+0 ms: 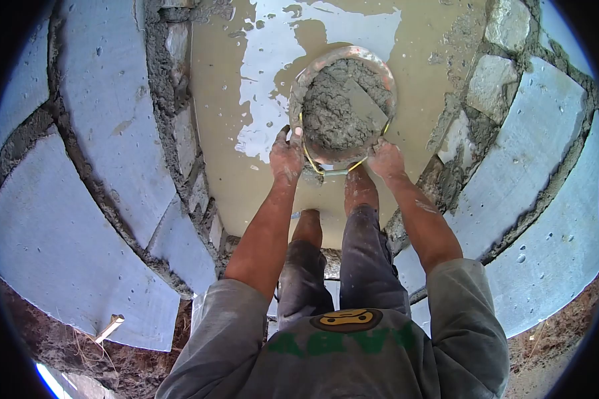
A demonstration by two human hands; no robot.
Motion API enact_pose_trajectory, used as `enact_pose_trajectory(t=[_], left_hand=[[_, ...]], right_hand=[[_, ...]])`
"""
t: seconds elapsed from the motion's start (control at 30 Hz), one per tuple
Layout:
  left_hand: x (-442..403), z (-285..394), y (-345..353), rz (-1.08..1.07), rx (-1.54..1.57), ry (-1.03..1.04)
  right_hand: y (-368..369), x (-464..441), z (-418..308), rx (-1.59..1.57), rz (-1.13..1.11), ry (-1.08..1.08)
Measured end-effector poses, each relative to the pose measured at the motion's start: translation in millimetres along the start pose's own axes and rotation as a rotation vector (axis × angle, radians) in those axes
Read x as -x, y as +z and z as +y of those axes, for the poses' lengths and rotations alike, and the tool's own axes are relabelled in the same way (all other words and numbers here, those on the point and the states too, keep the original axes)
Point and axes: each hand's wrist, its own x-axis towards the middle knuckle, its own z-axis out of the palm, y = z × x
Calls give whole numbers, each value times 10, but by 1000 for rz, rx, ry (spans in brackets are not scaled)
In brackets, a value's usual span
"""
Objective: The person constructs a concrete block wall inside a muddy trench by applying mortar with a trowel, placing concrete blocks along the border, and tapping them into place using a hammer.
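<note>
Between my hands is a round bucket, its rim smeared and worn, full of wet grey mortar. A flat grey blade-like piece, coated in mortar, lies on top of the heap; its kind is unclear. At the bucket's left side, my left hand is closed on the rim. My right hand closes on the lower right of the rim, near the yellow wire handle, which hangs toward me. Some fingers of both hands are hidden behind the bucket wall. Mud marks both hands.
Muddy water covers the floor around my bare legs. Large pale slabs with mortar joints rise on the left, and more slabs on the right. Rough stones line the pit's edge. A small wood piece sits lower left.
</note>
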Motion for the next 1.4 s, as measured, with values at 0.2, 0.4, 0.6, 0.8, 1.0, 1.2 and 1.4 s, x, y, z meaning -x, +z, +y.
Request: enact_pose_trajectory(t=[0.2,0.4,0.6,0.8,1.0,1.2,1.4], left_hand=[[-10,-74,140,40,3,-43],[-4,-58,71,24,-15,-62],[-62,-220,139,51,23,-8],[-43,-198,136,-5,115,-88],[-115,-236,-6,-88,190,-102],[443,-59,-835,-14,418,-95],[1251,-300,-1723,94,385,-54]], right_hand=[[308,80,-304,7,-188,-14],[716,-86,-294,-10,-246,-226],[877,47,-485,-365,-146,-195],[697,-62,-702,-539,-391,-46],[383,269,-447,-917,-406,75],[-292,443,-34,-803,-436,-49],[-1342,1209,-101,-648,-431,-218]])
